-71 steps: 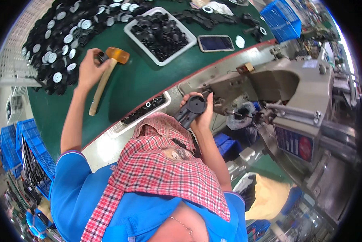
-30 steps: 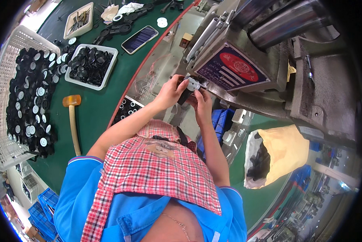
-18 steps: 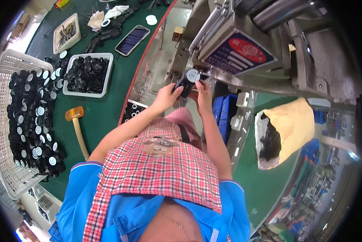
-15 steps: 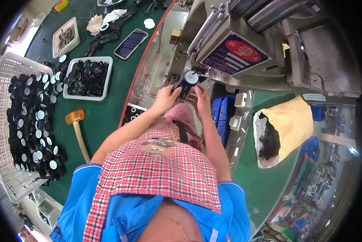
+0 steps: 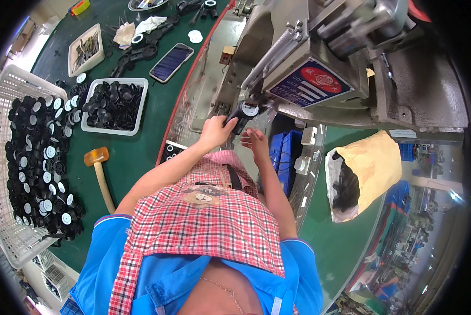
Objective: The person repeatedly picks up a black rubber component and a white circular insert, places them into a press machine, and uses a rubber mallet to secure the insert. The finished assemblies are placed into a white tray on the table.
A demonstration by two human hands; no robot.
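- Right now my left hand [image 5: 215,131] grips a small black round part [image 5: 243,113] with a pale disc on its face, holding it up just under the front of the grey press machine [image 5: 319,58].
- My fingers wrap the lower left side of the part; its pale face points up toward the machine's underside.
- My right hand [image 5: 255,142] sits just right of and below the part, fingers loosely spread and holding nothing; I cannot tell whether a fingertip touches the part.
- So the part lies between my two hands, closer to the left one, and both hands are near the machine's front edge.
- Left of the machine, on the green bench [image 5: 136,157], a white tray [image 5: 114,106] is heaped with black parts.
- Further left of the machine, a white mesh basket [image 5: 7,157] holds many more black parts with pale discs, set in rows.
- A mallet [image 5: 101,173] with a yellowish head and wooden handle lies on the bench between the basket and my left arm, well apart from the machine.
- A phone [image 5: 171,55] lies face up on the bench, just left of the machine's base.
- Right of the machine and below it, a tan sack [image 5: 369,168] stands open with dark pieces inside.
- My checked apron [image 5: 204,220] covers my lap below the hands.
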